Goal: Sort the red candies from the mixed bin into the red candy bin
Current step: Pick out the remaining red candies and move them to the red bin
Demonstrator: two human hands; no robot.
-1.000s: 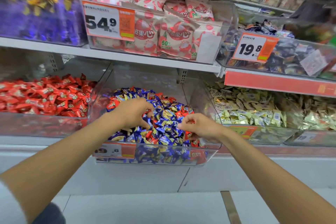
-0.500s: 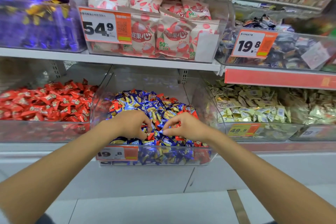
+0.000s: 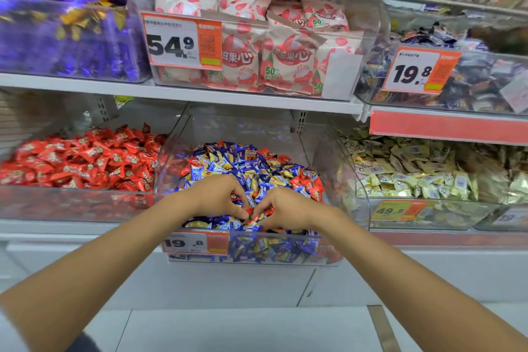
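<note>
Here, both hands are reached into the mixed bin [image 3: 243, 128] in the middle of the lower shelf. The left hand [image 3: 215, 197] and right hand [image 3: 287, 211] are held knuckles up, just beside each other, near the bin's front wall. All fingers are curled, none spread. The tips of the left fingers [image 3: 238, 193] and right fingers [image 3: 265, 203] are brought together on one red candy [image 3: 253, 216], which is pinched between the two hands on top of the blue and yellow pile. How firmly each hand grips it cannot be told. More red pieces [image 3: 310, 184] are seen scattered along the pile's right side. The red bin [image 3: 71, 206] is set directly left of the mixed bin, walls touching, and is filled with red wrappers [image 3: 85, 160]. A price tag [image 3: 197, 243] reading 19.8 is fixed to the mixed bin's front. A bin of pale yellow candies [image 3: 414, 180] is placed to the right. White-and-red bags [image 3: 285, 57] are stacked on the upper shelf [image 3: 200, 96] above.
</note>
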